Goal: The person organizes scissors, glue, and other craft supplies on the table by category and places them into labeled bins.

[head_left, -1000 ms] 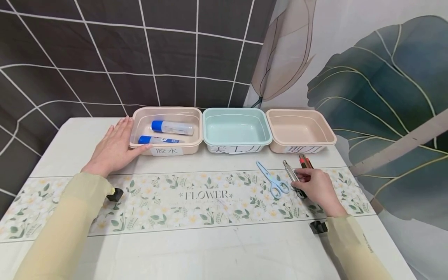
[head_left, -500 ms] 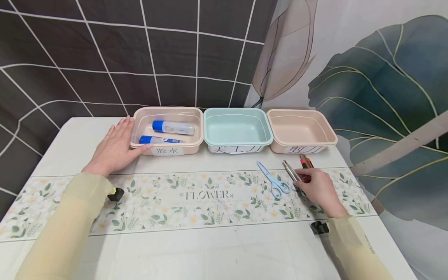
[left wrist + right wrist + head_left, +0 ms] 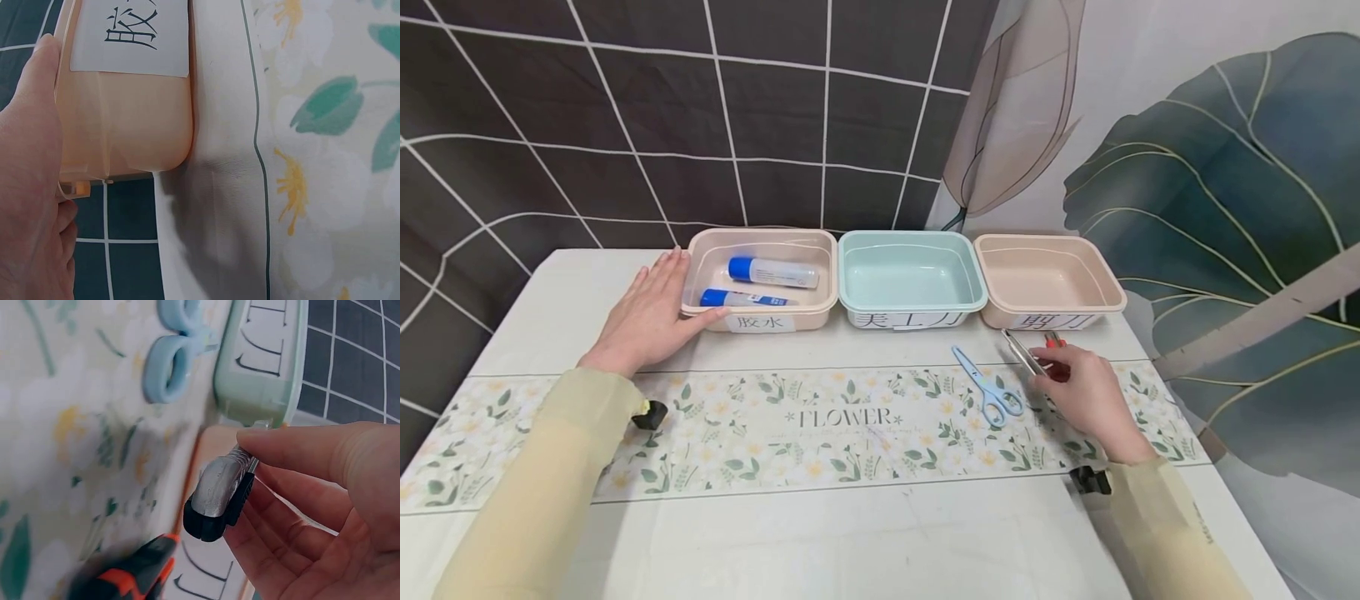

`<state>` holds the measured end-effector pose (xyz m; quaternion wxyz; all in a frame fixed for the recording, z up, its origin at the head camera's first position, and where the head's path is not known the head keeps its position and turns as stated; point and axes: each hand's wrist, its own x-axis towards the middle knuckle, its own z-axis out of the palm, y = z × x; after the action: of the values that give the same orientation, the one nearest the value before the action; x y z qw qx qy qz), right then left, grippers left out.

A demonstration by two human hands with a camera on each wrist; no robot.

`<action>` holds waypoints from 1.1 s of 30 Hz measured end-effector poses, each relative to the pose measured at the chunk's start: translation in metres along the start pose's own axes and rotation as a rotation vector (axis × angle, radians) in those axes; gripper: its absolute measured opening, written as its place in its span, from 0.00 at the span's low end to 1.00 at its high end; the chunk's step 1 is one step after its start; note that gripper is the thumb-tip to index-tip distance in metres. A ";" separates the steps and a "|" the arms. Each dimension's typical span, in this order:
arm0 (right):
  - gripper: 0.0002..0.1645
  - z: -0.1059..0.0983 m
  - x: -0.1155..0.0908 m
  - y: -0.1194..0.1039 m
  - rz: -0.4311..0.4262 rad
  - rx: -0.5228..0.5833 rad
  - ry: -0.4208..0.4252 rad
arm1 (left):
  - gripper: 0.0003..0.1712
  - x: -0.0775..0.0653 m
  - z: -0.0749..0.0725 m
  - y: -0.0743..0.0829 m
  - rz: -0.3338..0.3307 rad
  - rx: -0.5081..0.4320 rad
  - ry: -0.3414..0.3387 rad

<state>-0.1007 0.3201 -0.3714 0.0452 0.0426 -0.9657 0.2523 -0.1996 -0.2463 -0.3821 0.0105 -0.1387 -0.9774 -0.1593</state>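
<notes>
In the head view, our left hand (image 3: 647, 312) rests at the left side of the left pink bin (image 3: 812, 320), fingers laid out straight, thumb apart over the near rim. Our right hand (image 3: 1086, 396) pinches the silver cutter (image 3: 1022, 352), its far tip just on the near side of the right pink bin (image 3: 1000, 320). The blue scissors (image 3: 988, 388) lie near it on the left, and the red-and-black knife (image 3: 1055, 339) on the right; we would best lift straight up, sweeping neither aside.

In the left wrist view, the thumb lies along the bin's edge; how firmly we press, we cannot tell. Light steadying should do.

In the right wrist view, thumb and fingers are clamped on the cutter, its dark end uncovered; an even pinch should stop it swivelling.
</notes>
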 end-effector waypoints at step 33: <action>0.23 -0.049 0.050 -0.055 -0.200 0.066 0.073 | 0.64 0.000 -0.001 0.000 -0.010 0.011 -0.009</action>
<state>-0.1410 0.2936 -0.2973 0.1038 0.1309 -0.9455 0.2796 -0.1996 -0.2467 -0.3813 0.0062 -0.1345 -0.9789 -0.1534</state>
